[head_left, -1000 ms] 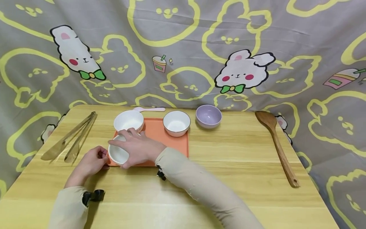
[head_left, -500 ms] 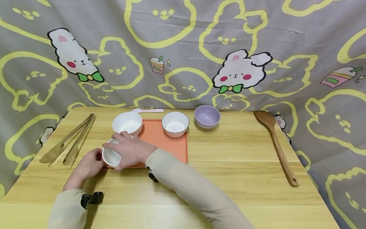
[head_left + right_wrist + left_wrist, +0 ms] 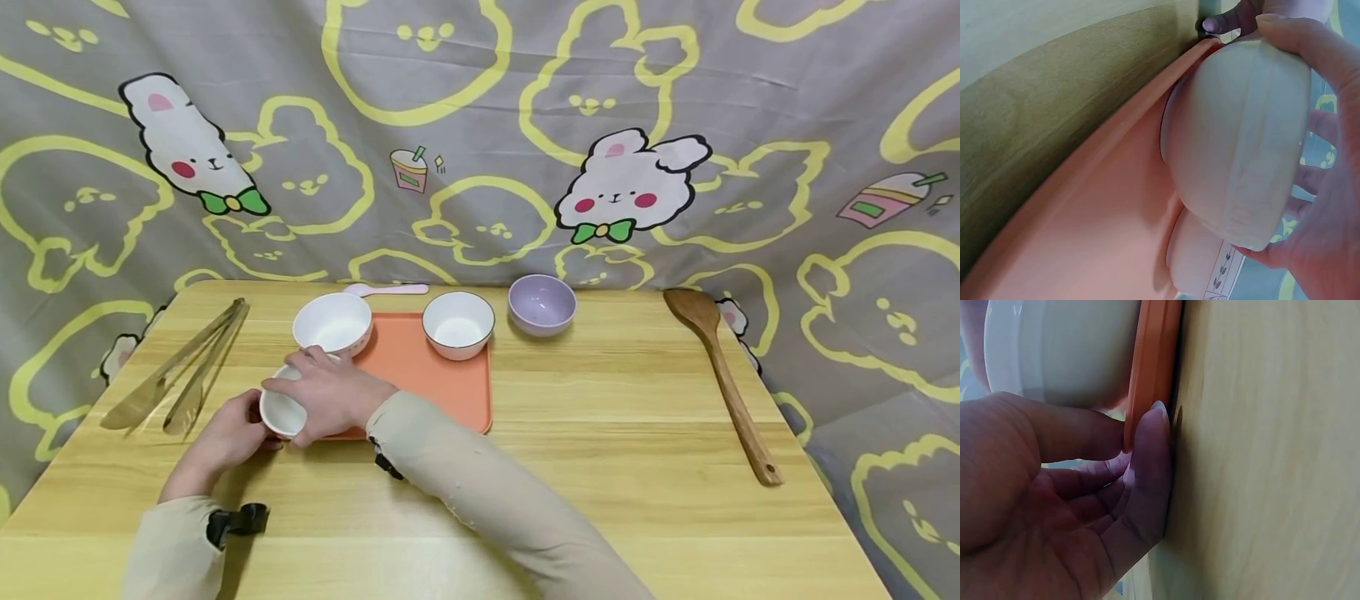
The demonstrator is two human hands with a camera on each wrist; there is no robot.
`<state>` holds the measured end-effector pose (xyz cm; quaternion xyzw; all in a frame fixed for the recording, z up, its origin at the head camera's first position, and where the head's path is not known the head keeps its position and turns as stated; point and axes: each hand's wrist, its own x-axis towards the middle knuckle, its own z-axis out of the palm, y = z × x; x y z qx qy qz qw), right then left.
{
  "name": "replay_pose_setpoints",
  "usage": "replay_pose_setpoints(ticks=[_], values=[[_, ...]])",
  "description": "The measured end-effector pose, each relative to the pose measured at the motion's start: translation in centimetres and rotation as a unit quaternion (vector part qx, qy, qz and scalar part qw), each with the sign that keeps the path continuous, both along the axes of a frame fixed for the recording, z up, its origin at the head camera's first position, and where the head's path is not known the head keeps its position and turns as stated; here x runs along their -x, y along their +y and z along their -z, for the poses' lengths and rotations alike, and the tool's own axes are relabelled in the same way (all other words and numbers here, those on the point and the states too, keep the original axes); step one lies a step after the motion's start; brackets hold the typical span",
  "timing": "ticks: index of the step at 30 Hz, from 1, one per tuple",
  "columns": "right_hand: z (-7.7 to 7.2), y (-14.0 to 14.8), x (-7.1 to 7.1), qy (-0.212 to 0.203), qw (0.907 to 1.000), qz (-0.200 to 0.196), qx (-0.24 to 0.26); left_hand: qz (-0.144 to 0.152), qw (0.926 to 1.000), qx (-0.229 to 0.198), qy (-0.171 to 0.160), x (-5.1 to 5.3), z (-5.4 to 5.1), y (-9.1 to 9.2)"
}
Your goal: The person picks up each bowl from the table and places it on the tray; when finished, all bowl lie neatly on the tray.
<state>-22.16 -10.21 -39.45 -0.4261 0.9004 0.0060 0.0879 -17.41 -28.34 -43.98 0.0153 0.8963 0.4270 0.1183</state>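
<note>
My right hand [image 3: 330,396] grips a white bowl [image 3: 281,414] by its rim from above, over the front left corner of the orange tray [image 3: 423,379]; the bowl looks tilted. In the right wrist view the fingers spread round the far side of the bowl [image 3: 1241,137], with the thumb on its rim. My left hand [image 3: 228,433] is at the tray's left corner. The left wrist view shows its fingers pinching the edge of the tray [image 3: 1152,362], beside the bowl [image 3: 1072,350]. Part of the bowl is hidden under the right hand.
A second white bowl [image 3: 333,323] and a dark-rimmed white bowl [image 3: 458,323] stand on the tray. A purple bowl [image 3: 542,304] is right of it, a pink spoon [image 3: 393,290] behind. Metal tongs [image 3: 183,362] lie left, a wooden spatula [image 3: 723,379] far right.
My right hand has moved left with the white bowl, toward the tray's corner and my left hand. The left hand stays at the tray's corner. The view has shifted slightly.
</note>
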Motion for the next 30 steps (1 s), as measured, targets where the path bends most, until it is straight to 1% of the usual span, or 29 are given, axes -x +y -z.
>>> replay_pose_setpoints(ticks=[3, 6, 9, 12, 15, 16, 21, 24, 27, 30], values=[[0.0, 0.0, 0.0, 0.0, 1.0, -0.002, 0.001, 0.009, 0.9982, 0.052, 0.03, 0.1, 0.0, -0.1], [0.0, 0.5, -0.2, 0.004, 1.0, -0.003, 0.008, 0.014, 0.9945, 0.09, 0.053, 0.2, 0.0, -0.2], [-0.2, 1.3, -0.4, 0.008, 0.9997, 0.0, 0.023, 0.009, 0.9957, 0.08, 0.044, 0.2, 0.2, -0.2], [-0.6, 2.4, -0.4, 0.004, 0.999, 0.004, 0.043, 0.0, 0.9987, 0.047, 0.02, 0.1, 0.3, -0.2], [-0.8, 3.8, -0.2, -0.005, 0.9982, 0.006, 0.06, -0.008, 0.9999, 0.014, -0.003, 0.0, 0.4, -0.1], [-0.9, 4.3, -0.2, -0.007, 0.9981, 0.005, 0.061, -0.01, 0.9999, 0.009, -0.006, 0.0, 0.4, -0.1], [-1.1, 6.7, -0.1, -0.004, 0.9975, 0.003, 0.071, -0.012, 0.9998, 0.014, 0.001, 0.0, 0.4, 0.0], [-1.0, 8.1, -0.1, -0.003, 0.9958, 0.003, 0.091, -0.013, 0.9998, 0.014, 0.003, 0.0, 0.4, 0.0], [-1.1, 9.4, -0.1, -0.013, 0.9931, 0.005, 0.116, -0.011, 0.9998, 0.018, 0.005, 0.0, 0.4, -0.1], [-1.2, 10.7, -0.3, -0.016, 0.9922, 0.007, 0.123, -0.012, 0.9997, 0.023, 0.005, 0.0, 0.5, -0.1]])
